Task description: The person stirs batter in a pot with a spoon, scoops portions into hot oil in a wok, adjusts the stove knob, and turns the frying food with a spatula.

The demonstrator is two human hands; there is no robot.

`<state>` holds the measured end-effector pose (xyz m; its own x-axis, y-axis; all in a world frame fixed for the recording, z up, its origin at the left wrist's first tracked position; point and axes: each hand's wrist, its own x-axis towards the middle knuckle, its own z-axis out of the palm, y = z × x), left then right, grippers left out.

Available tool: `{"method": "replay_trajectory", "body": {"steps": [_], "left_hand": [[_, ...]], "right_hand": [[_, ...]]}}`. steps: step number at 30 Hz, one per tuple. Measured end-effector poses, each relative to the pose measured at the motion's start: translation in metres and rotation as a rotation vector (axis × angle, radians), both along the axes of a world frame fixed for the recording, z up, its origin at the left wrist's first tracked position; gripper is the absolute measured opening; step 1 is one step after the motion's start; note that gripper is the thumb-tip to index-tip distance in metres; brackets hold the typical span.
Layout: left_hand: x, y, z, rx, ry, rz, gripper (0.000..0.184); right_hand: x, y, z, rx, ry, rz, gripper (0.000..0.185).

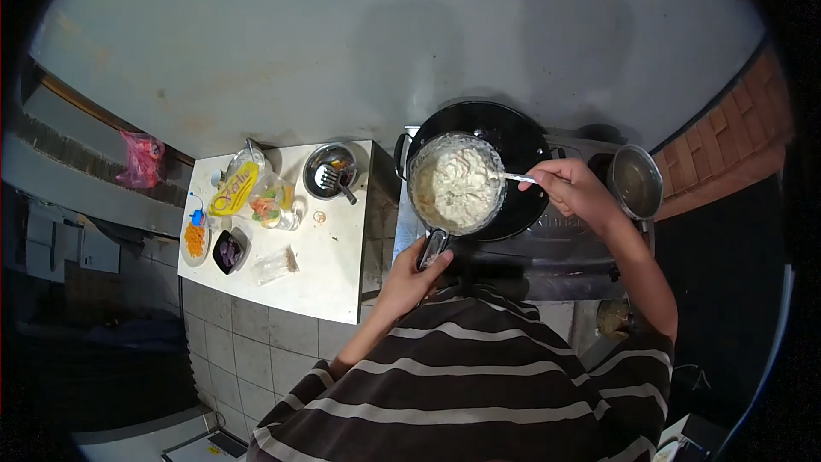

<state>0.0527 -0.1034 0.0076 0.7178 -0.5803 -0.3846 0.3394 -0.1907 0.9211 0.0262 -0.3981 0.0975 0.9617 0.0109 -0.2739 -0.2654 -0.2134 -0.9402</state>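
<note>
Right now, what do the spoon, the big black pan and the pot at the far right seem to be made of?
Spoon: probably metal; its handle looks pale and silvery. Black pan: likely metal, dark-coated; smooth with faint glints. Pot: metal, perhaps aluminium; grey with a brighter rim.

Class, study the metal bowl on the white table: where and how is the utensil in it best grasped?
I'd pinch the utensil by its handle's free end, coming from the stove side: that end juts past the bowl's rim, head inside.
</note>
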Motion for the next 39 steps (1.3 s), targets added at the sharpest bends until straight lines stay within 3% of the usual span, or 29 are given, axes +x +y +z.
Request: {"method": "replay_trajectory", "body": {"steps": [4, 8, 10, 14, 17, 18, 20, 23, 30, 33, 35, 39], "left_hand": [[0.008, 0.000, 0.000, 0.017, -0.075, 0.012, 0.025], [0.013, 0.001, -0.003, 0.087, -0.146, 0.005, 0.034], [0.013, 0.000, -0.003, 0.088, -0.198, 0.008, 0.036], [0.010, -0.001, 0.001, 0.111, -0.237, 0.012, 0.036], [0.009, -0.001, 0.002, 0.116, -0.248, 0.011, 0.035], [0.009, -0.001, 0.002, 0.133, -0.228, 0.007, 0.035], [0.007, 0.000, 0.003, 0.120, -0.212, 0.010, 0.034], [0.005, 0.002, 0.002, 0.088, -0.199, 0.006, 0.033], [-0.001, 0.004, 0.000, 0.091, -0.245, -0.033, 0.033], [-0.004, 0.004, 0.008, 0.085, -0.269, -0.036, 0.033], [-0.004, 0.005, 0.005, 0.096, -0.286, -0.030, 0.033], [-0.008, 0.005, 0.003, 0.100, -0.309, -0.030, 0.032]], "right_hand": [[0.000, 0.001, -0.006, -0.065, 0.016, -0.056, 0.026], [0.003, 0.002, -0.021, -0.141, 0.000, -0.042, 0.026], [0.005, 0.005, -0.032, -0.330, -0.274, -0.024, 0.025], [0.003, 0.013, -0.048, -0.411, -0.485, -0.003, 0.023], [-0.011, 0.029, -0.030, -0.983, -0.618, 0.101, 0.022], [-0.016, 0.032, -0.027, -0.984, -0.619, 0.104, 0.022], [-0.024, 0.036, -0.009, -1.467, -0.720, 0.204, 0.033], [-0.027, 0.036, 0.011, -1.631, -0.837, 0.230, 0.034], [-0.029, 0.033, 0.033, -1.695, -0.937, 0.194, 0.034], [-0.025, 0.034, 0.034, -1.686, -0.883, 0.190, 0.043], [-0.020, 0.035, 0.029, -1.716, -0.956, 0.174, 0.033], [-0.013, 0.035, 0.013, -1.709, -0.866, 0.227, 0.033]]}}
